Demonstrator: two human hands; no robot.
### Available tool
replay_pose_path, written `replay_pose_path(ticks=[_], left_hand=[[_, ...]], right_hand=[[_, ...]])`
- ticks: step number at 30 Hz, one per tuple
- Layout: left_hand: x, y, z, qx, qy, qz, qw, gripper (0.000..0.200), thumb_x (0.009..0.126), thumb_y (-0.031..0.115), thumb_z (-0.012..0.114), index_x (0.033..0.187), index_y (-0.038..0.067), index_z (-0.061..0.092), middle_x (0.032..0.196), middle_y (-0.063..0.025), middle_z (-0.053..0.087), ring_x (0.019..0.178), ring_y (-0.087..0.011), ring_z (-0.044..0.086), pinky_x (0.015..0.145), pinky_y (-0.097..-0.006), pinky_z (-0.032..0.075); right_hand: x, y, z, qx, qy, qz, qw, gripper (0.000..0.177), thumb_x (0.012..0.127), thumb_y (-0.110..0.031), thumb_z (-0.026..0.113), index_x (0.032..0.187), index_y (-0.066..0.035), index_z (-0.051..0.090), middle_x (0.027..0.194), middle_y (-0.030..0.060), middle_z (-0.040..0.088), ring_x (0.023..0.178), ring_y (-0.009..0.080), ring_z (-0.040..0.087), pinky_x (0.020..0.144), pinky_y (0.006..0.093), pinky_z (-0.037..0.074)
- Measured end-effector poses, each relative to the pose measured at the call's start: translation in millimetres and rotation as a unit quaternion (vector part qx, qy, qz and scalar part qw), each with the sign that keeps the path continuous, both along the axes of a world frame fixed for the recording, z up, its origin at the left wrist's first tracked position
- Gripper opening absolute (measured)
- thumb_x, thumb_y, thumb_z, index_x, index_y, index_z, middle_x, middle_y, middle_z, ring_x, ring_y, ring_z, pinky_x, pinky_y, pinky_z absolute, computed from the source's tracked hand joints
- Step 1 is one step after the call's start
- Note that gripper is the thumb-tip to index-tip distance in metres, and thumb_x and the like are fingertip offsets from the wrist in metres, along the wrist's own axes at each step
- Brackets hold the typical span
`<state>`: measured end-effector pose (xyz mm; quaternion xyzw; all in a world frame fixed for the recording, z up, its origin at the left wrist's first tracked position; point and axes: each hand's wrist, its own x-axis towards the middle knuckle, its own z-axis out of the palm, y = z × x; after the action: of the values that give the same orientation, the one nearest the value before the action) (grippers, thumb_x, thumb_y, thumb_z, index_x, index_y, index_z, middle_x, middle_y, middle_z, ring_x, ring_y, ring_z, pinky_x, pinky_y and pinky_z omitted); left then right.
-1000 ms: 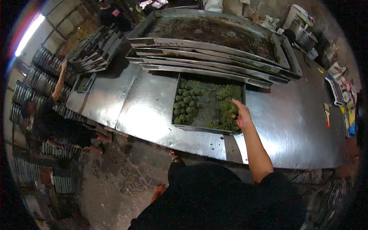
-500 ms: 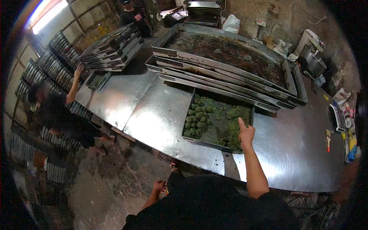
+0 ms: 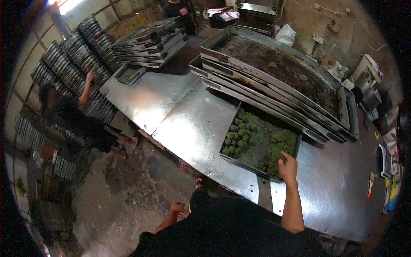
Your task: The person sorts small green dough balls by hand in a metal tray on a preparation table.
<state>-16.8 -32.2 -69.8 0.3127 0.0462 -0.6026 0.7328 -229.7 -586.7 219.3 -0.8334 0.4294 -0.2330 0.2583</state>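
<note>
My right hand point(image 3: 289, 166) is at the front right corner of a metal tray point(image 3: 245, 162), index finger stretched out over the rim and thumb apart. Nothing shows in its grasp. Inside the tray, green balls point(image 3: 236, 136) with a crumbly coating are gathered on the left, while loose green crumbs point(image 3: 274, 150) cover the right side near my fingertip. Low beside my body, away from the table, is my left hand point(image 3: 177, 208), its fingers curled. What it holds, if anything, cannot be made out.
Stacked large trays point(image 3: 265, 103) stand behind the green balls. Another tray stack point(image 3: 147, 43) and a small tray point(image 3: 129, 75) occupy the metal table's point(image 3: 175, 118) far end. A co-worker point(image 3: 70, 107) stands left, another person point(image 3: 180, 13) behind. A brush point(image 3: 370, 185) lies at right.
The view has turned, shifting the table and trays rightward. My right index finger now reaches over the crumbs inside the rim. The co-worker's raised hand has moved off the far tray stack.
</note>
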Motion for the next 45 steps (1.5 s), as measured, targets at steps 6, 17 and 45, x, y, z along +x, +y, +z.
replay_pose_path(ticks=[6,17,45], left_hand=[[4.2,-36.8,-3.4,0.458,-0.410,-0.222,0.757,0.032,0.090,0.032,0.052,0.104,0.005,0.061,0.081,-0.0068,0.066,0.065,-0.0167,0.062,0.052,-0.0324,0.048],[-24.3,-41.7,14.3,0.563,-0.287,-0.218,0.744,0.030,0.085,0.036,0.058,0.092,0.007,0.065,0.069,-0.0065,0.063,0.052,-0.0170,0.057,0.047,-0.0323,0.047],[14.4,-57.9,-9.4,0.431,-0.356,-0.356,0.749,0.028,0.095,0.026,0.041,0.112,0.009,0.055,0.097,-0.0107,0.059,0.077,-0.0207,0.053,0.067,-0.0345,0.044]], right_hand=[[-6.9,-22.9,-16.6,-0.058,0.056,0.033,0.996,0.050,0.082,-0.017,0.062,0.127,0.000,0.049,0.092,0.0163,0.064,0.072,0.0289,0.062,0.072,0.0404,0.049],[6.4,-18.5,7.4,0.222,-0.295,-0.149,0.917,0.061,0.091,-0.048,0.050,0.047,-0.007,0.041,0.044,-0.0015,0.033,0.041,0.0088,0.032,0.041,0.0284,0.022],[-12.6,-2.2,-0.2,0.007,-0.047,-0.056,0.997,0.040,0.080,-0.015,0.060,0.119,-0.005,0.054,0.071,0.0174,0.063,0.069,0.0334,0.061,0.066,0.0419,0.047]])
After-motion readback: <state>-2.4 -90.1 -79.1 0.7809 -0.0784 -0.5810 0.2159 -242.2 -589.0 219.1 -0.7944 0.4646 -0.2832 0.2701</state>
